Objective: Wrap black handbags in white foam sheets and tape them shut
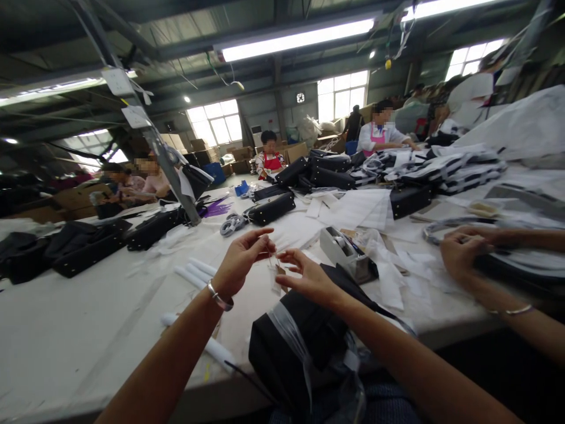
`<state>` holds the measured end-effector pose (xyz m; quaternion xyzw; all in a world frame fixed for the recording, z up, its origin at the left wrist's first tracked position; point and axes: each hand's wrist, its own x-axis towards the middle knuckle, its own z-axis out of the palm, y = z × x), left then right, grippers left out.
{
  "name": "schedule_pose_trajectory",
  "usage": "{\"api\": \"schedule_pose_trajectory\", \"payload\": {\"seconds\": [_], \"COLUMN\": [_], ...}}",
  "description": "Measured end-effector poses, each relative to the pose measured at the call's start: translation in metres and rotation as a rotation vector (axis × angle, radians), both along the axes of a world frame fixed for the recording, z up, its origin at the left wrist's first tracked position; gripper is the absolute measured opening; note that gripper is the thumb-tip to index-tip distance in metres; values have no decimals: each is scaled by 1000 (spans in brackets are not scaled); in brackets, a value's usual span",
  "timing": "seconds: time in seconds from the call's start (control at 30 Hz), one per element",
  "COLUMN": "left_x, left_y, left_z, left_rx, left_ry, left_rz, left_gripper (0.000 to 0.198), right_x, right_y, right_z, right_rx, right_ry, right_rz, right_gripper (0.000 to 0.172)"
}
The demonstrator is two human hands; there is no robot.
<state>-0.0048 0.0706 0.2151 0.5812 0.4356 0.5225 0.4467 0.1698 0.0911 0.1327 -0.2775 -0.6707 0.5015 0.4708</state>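
Observation:
My left hand (245, 259), with a silver bracelet at its wrist, pinches a thin string between thumb and fingertips. From the string hangs a small hang tag (275, 278), partly see-through and partly brown. My right hand (312, 279) faces it from the right, its fingertips closed about the string and the tag's edge; the exact contact is too small to make out. Below both hands, a black bag (286, 335) lies tilted at the table's near edge, with clear plastic wrap around part of it.
A grey tape dispenser (346, 253) stands beyond the bag. White rolls (200, 271) lie left of my hands. A co-worker's blurred hands (463, 253) work at the right. Black bags (271, 207) and white sheets (353, 207) cover the table's far side; a metal post (176, 179) rises left.

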Motion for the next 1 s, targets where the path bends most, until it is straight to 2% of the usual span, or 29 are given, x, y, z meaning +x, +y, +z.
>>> {"api": "schedule_pose_trajectory", "payload": {"seconds": [0.1,0.23,0.4,0.53,0.67,0.77,0.9,1.0], "left_x": [2,3,4,6,5,3,-2,-5], "left_y": [-3,-6,-6,-8,-11,-10,-4,2], "left_z": [1,3,7,9,8,7,4,-2], "left_rx": [-25,-41,-24,-66,-78,-49,46,99], "left_ry": [-35,-40,-63,-113,-134,-148,-125,51], "left_rz": [-7,15,-21,-107,-185,-192,-149,-64], "left_gripper": [40,39,36,38,35,32,29,33], "right_x": [-3,0,11,18,22,26,32,36], "right_y": [-9,-11,-1,0,-6,-12,-19,-23], "right_z": [-14,-17,-22,-25,-25,-25,-19,-15], "right_rx": [-96,-196,-133,-97,-211,-266,-384,-470], "right_ry": [56,178,147,142,233,281,302,273], "right_rz": [5,28,-68,-72,25,100,221,337], "right_gripper": [39,34,36,40,54,58,56,55]}}
